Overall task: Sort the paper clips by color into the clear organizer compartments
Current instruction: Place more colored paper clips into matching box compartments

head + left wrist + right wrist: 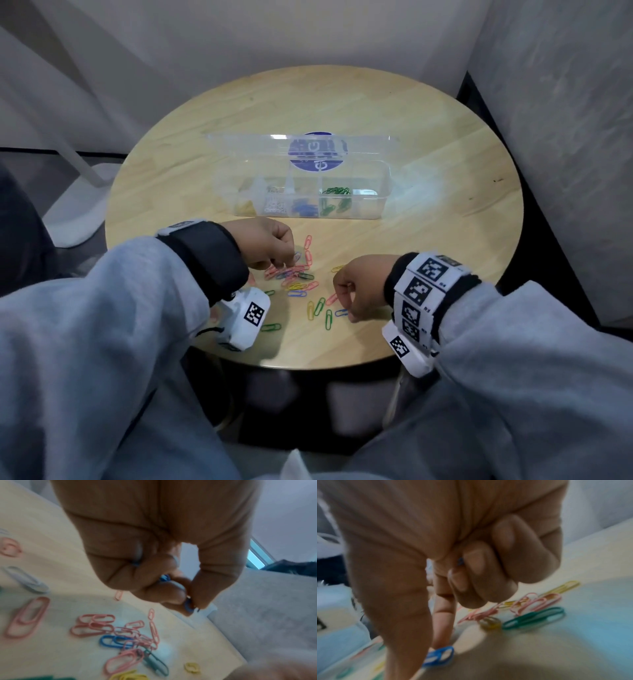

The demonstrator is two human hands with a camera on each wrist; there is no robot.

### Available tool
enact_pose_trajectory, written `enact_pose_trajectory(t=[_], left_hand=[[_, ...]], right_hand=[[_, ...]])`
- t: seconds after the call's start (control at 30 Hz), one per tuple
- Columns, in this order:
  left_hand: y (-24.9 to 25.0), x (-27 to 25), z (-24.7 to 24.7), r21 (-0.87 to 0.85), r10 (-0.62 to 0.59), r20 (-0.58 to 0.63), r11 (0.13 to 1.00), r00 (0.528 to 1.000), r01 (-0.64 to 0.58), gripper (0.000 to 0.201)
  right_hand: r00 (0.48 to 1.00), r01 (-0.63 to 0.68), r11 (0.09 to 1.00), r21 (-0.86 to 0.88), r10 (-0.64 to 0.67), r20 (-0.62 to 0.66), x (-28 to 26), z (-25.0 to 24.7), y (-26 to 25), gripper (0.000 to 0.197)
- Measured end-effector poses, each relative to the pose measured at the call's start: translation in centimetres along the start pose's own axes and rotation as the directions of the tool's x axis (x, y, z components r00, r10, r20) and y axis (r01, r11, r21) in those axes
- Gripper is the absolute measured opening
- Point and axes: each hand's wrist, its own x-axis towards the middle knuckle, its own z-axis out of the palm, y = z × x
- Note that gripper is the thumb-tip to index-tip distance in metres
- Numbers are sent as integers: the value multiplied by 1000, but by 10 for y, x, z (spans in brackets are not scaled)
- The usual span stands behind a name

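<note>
Your left hand [270,245] sits at the centre left of the head view, fingers curled down over the loose pile of paper clips [296,275] on the round worktop [411,113]. From the left wrist view its thumb and fingertips [173,597] are pinched together on a blue clip [187,606], and more blue shows deeper between the curled fingers; how many clips are bunched there is hidden by the palm. Your right hand [359,287] is at the centre right, curled, with the forefinger and thumb reaching down onto another blue clip [441,654] that lies on the worktop; motion blur makes it unclear whether the clip is actually pinched or only touched, and a bit of blue shows inside the curled fingers too. The clear organizer [301,192] stands with its lid open in the middle of the head view, well apart from both hands. Its compartments from left to right hold yellow, white, blue and green clips, though glare on the plastic blurs the walls and the far right compartment is hard to read.
</note>
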Motion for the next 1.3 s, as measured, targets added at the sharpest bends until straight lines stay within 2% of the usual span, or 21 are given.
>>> enact_pose_trajectory(t=[0.1,0.2,0.27,0.33,0.4,0.47,0.6,0.67,0.7,0.77,0.83,0.87,0.93,1.0,1.03,1.1,1.3], left_hand=[[0,-1,-1,-154,-16,-6,988,1000,15,29],[1,-3,0,-271,-30,20,962,999,35,30],[0,-4,0,-340,-23,23,940,999,30,31],[-1,-4,-3,-423,-13,35,906,999,27,30],[-1,-4,-4,-499,-11,58,866,998,38,28],[0,-5,-3,-577,-12,79,815,997,56,29],[2,-7,-4,-682,-18,61,730,998,55,32],[4,-8,-7,-697,-30,47,715,998,55,29],[6,-8,-7,-666,-49,34,744,998,59,27],[9,-6,-6,-476,-87,-16,877,996,68,25],[13,-6,-3,-71,-60,-53,996,997,56,25],[14,-6,0,165,-16,-35,986,999,21,23],[15,-9,9,498,65,17,865,998,-65,14],[16,-11,18,664,89,43,741,995,-96,6],[15,-9,22,717,95,56,689,994,-106,9],[12,-6,26,781,104,74,612,992,-123,17],[4,1,30,847,136,150,494,979,-199,19]], right_hand=[[999,25,997,-74,-22,37,5,2,-3,18],[1000,-16,998,-53,17,18,8,4,1,14],[999,-39,998,39,39,8,6,1,5,14],[999,-54,971,234,51,15,3,-8,11,17],[997,-62,909,413,71,-5,0,-20,20,18],[994,-67,857,511,104,-43,-3,-28,28,20],[985,-67,579,812,167,-38,-3,-34,43,30],[984,-53,501,864,174,-40,-2,-35,47,31],[984,-38,472,881,171,-49,-2,-35,47,31],[985,-3,403,915,161,-68,-1,-35,47,30],[986,25,316,948,150,-76,-1,-35,46,26],[986,35,271,962,148,-78,-1,-36,45,25],[983,57,193,980,161,-89,-1,-38,44,27],[978,78,133,988,184,-102,-3,-40,43,30],[975,83,114,990,195,-104,-4,-40,43,31],[972,80,111,991,212,-102,-5,-41,42,31],[961,84,116,990,252,-111,-2,-46,33,29]])
